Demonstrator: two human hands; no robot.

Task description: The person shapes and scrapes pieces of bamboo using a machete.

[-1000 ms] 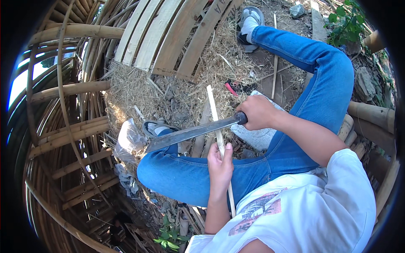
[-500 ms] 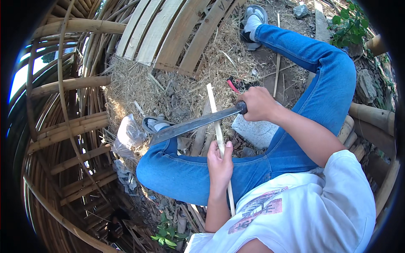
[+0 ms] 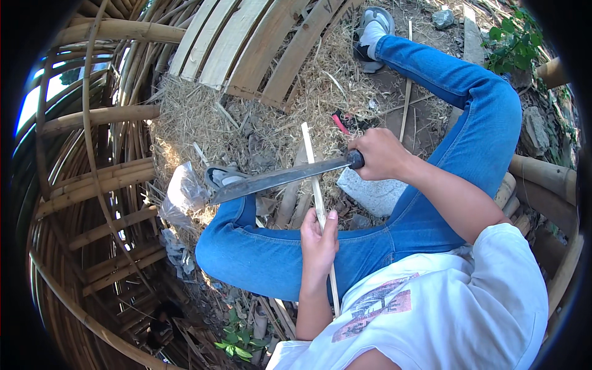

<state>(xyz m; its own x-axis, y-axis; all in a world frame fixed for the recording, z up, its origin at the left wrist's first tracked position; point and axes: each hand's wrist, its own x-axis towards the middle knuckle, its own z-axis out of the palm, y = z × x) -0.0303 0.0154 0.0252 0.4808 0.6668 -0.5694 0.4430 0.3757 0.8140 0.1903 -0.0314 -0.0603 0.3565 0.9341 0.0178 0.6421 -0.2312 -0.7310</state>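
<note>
My left hand clamped a thin, pale bamboo strip; my right hand gripped the long dark blade crossing it

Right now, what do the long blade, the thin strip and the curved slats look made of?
Long blade: dull grey metal, likely steel, with a dark handle in the right hand. Thin strip, held by the left hand: pale split bamboo, probably. Curved slats: tan, matte bamboo or wood.

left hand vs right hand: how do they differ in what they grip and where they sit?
The left hand pinches a thin pale bamboo strip, low over the lap; the right hand is fisted round the dark handle of a long knife, higher up. The strip runs lengthwise away from the body; the blade lies crosswise over it. Both hands are bare.
</note>
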